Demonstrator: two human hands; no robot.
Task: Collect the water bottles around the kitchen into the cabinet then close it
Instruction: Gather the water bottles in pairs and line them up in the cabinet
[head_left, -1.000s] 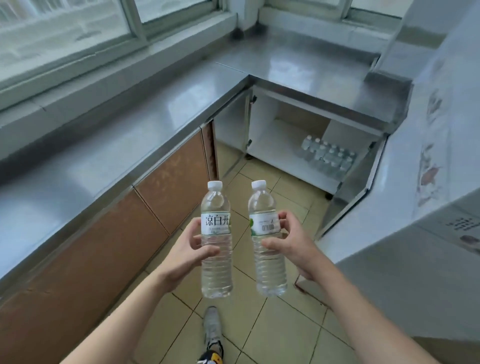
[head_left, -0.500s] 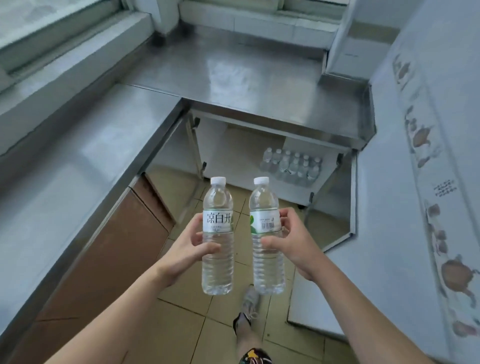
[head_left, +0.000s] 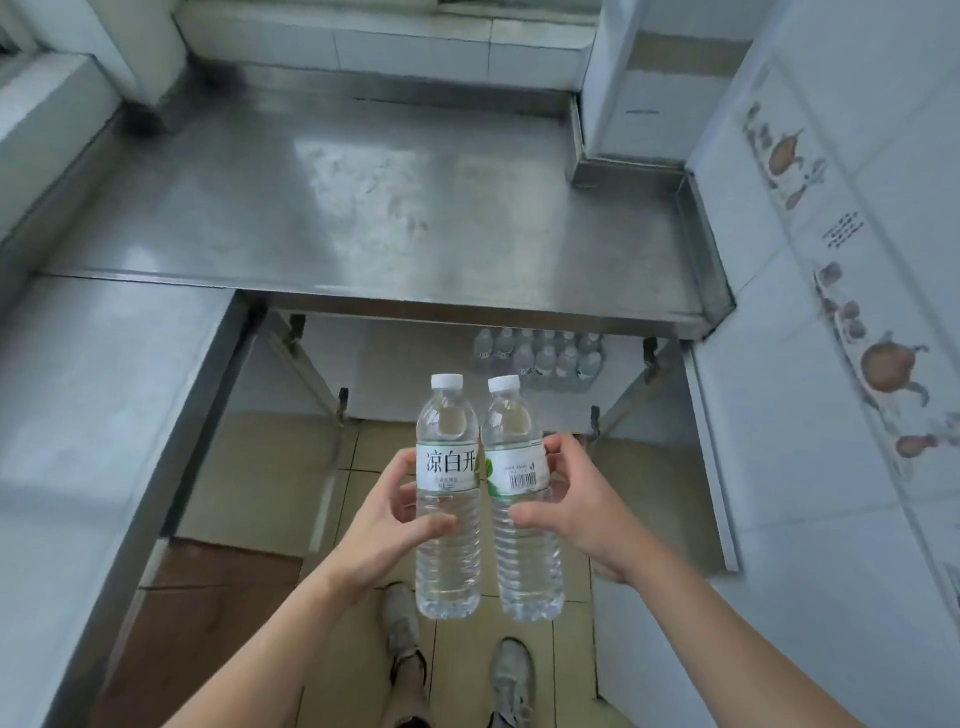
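Steel counter (head_left: 363, 197) fills the upper frame; below it the open cabinet (head_left: 395, 358) holds bottles (head_left: 540, 358). At lower centre our left hand (head_left: 384, 525) and right hand (head_left: 576, 499) each grip one bottle (head_left: 448, 519) (head_left: 527, 540); these could knock over the stored ones

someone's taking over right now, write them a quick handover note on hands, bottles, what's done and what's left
Left hand: holds one upright bottle, label with large characters.
Right hand: holds second bottle, barcode facing the camera.
Cabinet under the steel counter: both doors open, a group of stored bottles at back right of its shelf.
Done: those bottles stored.
Left: place these two inside, close both doors. Whether other bottles remain elsewhere cannot be told.
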